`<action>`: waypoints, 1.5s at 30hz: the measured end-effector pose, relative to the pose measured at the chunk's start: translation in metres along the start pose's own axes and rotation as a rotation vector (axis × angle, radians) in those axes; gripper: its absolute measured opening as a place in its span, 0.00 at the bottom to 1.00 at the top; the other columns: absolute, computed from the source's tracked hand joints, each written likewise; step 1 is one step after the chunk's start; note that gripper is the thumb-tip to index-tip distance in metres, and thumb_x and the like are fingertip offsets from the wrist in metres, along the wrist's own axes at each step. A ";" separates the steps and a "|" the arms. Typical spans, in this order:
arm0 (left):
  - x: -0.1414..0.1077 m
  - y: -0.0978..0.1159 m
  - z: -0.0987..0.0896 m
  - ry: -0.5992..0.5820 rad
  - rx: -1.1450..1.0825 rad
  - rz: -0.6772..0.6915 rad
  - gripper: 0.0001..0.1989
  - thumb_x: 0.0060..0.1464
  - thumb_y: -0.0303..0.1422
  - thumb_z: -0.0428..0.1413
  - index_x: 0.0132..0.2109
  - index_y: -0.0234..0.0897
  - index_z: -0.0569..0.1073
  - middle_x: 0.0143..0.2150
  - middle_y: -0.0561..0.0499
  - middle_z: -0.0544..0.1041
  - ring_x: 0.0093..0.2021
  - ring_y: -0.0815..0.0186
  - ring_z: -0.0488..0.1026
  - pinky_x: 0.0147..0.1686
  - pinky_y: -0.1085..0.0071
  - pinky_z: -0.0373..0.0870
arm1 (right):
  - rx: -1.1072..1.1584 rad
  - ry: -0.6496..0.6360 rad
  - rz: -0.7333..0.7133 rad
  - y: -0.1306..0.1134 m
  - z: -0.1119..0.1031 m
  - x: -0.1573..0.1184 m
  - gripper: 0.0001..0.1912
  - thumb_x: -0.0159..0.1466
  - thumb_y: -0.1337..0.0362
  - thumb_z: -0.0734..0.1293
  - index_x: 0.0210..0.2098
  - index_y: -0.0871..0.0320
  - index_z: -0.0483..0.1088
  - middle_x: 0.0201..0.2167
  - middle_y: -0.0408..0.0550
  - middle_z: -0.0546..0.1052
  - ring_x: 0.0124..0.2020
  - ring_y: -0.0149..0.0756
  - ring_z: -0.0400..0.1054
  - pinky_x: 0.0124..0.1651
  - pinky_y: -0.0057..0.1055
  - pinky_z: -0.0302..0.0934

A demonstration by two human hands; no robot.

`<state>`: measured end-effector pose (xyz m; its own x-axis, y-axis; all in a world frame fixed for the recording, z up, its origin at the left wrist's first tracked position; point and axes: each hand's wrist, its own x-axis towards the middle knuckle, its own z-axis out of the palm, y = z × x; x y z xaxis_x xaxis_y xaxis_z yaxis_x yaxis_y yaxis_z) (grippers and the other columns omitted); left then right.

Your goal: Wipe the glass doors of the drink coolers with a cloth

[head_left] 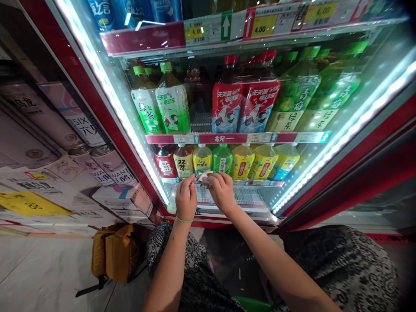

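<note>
Between my hands is a small crumpled white piece (205,177), perhaps tissue or thin wrapping; its kind is too small to tell. My right hand (223,193) closes its fingers round the right end. The fingers of my left hand (186,200), with a thin band at the wrist, are pinched together at the left end. Both hands are in front of the lowest bottle row of a lit drinks fridge. Just beyond them stand a yellow-and-blue labelled bottle (202,161) and a green bottle (222,160).
Red bottles (227,102) and green tea bottles (172,104) fill parts of the shelf above, behind a price rail (224,138). Light strips (123,112) edge the fridge. Stacked boxes (65,190) stand left; a mustard backpack (117,255) rests on the floor.
</note>
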<state>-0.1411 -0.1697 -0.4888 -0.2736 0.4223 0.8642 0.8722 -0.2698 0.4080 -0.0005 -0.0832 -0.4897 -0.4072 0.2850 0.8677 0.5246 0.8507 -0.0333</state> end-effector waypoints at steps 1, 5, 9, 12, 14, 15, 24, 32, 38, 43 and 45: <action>0.000 0.001 0.000 -0.017 -0.014 0.025 0.17 0.70 0.27 0.49 0.62 0.42 0.70 0.50 0.46 0.80 0.52 0.64 0.78 0.53 0.64 0.78 | -0.026 0.019 0.025 0.001 0.000 0.000 0.13 0.68 0.73 0.64 0.49 0.55 0.73 0.45 0.53 0.78 0.46 0.44 0.67 0.49 0.40 0.64; 0.001 0.005 0.003 -0.134 -0.043 0.069 0.20 0.70 0.29 0.52 0.65 0.44 0.67 0.53 0.45 0.79 0.53 0.63 0.78 0.52 0.64 0.79 | -0.016 -0.046 0.039 0.007 -0.002 0.003 0.11 0.68 0.71 0.63 0.47 0.54 0.72 0.34 0.48 0.74 0.35 0.40 0.67 0.37 0.34 0.63; 0.003 0.008 0.012 -0.171 -0.014 0.058 0.21 0.67 0.31 0.56 0.65 0.44 0.68 0.55 0.43 0.75 0.55 0.61 0.76 0.55 0.62 0.78 | 0.231 -0.105 0.093 0.012 -0.006 0.001 0.16 0.70 0.72 0.61 0.55 0.53 0.68 0.42 0.50 0.75 0.40 0.39 0.72 0.39 0.32 0.69; 0.005 0.010 0.020 -0.121 0.034 0.064 0.19 0.66 0.29 0.57 0.62 0.43 0.70 0.52 0.44 0.74 0.54 0.61 0.76 0.55 0.62 0.78 | 0.384 -0.122 0.067 0.017 -0.013 -0.002 0.20 0.72 0.71 0.60 0.61 0.51 0.65 0.47 0.53 0.74 0.49 0.40 0.74 0.49 0.36 0.72; 0.009 0.010 0.024 -0.068 0.090 0.090 0.16 0.64 0.27 0.58 0.58 0.41 0.72 0.50 0.45 0.74 0.52 0.61 0.75 0.54 0.61 0.77 | 0.408 -0.146 0.020 0.026 -0.022 -0.005 0.23 0.72 0.72 0.58 0.65 0.51 0.63 0.50 0.54 0.75 0.52 0.41 0.74 0.53 0.38 0.73; 0.012 0.009 0.025 -0.043 0.124 0.112 0.15 0.64 0.26 0.58 0.56 0.40 0.73 0.50 0.45 0.74 0.52 0.60 0.75 0.54 0.60 0.77 | 0.392 -0.161 -0.016 0.033 -0.028 -0.006 0.25 0.72 0.73 0.57 0.67 0.51 0.62 0.51 0.55 0.76 0.53 0.41 0.73 0.54 0.39 0.73; 0.017 0.001 0.031 0.007 0.278 0.228 0.19 0.62 0.22 0.54 0.56 0.44 0.74 0.47 0.46 0.75 0.49 0.60 0.75 0.51 0.60 0.76 | -0.159 -0.172 -0.432 0.136 -0.076 -0.030 0.32 0.69 0.68 0.67 0.71 0.46 0.62 0.65 0.44 0.74 0.70 0.39 0.63 0.76 0.40 0.47; 0.008 -0.015 0.025 0.094 0.330 0.131 0.16 0.62 0.24 0.55 0.55 0.42 0.74 0.48 0.44 0.75 0.51 0.59 0.75 0.53 0.60 0.76 | -0.169 -0.141 -0.378 0.131 -0.055 -0.045 0.30 0.70 0.61 0.68 0.70 0.45 0.63 0.64 0.44 0.75 0.70 0.39 0.64 0.79 0.44 0.31; 0.014 -0.030 0.012 -0.053 0.386 0.380 0.16 0.61 0.22 0.56 0.52 0.46 0.76 0.45 0.48 0.76 0.47 0.63 0.76 0.50 0.65 0.77 | -0.193 -0.083 -0.381 0.129 -0.042 -0.050 0.27 0.69 0.62 0.69 0.66 0.40 0.67 0.62 0.41 0.76 0.67 0.39 0.68 0.80 0.45 0.28; 0.020 -0.029 0.013 0.059 0.429 0.331 0.13 0.61 0.22 0.58 0.48 0.43 0.78 0.44 0.47 0.73 0.47 0.63 0.74 0.48 0.65 0.77 | -0.237 -0.023 -0.392 0.131 -0.038 -0.051 0.27 0.67 0.59 0.72 0.64 0.34 0.69 0.59 0.37 0.78 0.62 0.40 0.72 0.80 0.44 0.30; 0.022 -0.029 0.015 -0.147 0.339 0.553 0.10 0.60 0.25 0.62 0.46 0.46 0.79 0.41 0.50 0.75 0.44 0.65 0.75 0.47 0.68 0.77 | -0.235 -0.026 -0.391 0.132 -0.036 -0.052 0.28 0.67 0.59 0.72 0.65 0.34 0.68 0.59 0.37 0.78 0.62 0.40 0.73 0.80 0.43 0.30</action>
<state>-0.1658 -0.1397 -0.4863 0.2883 0.4200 0.8605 0.9539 -0.2038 -0.2202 0.1171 -0.0023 -0.5216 -0.6252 -0.0242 0.7801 0.4818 0.7744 0.4102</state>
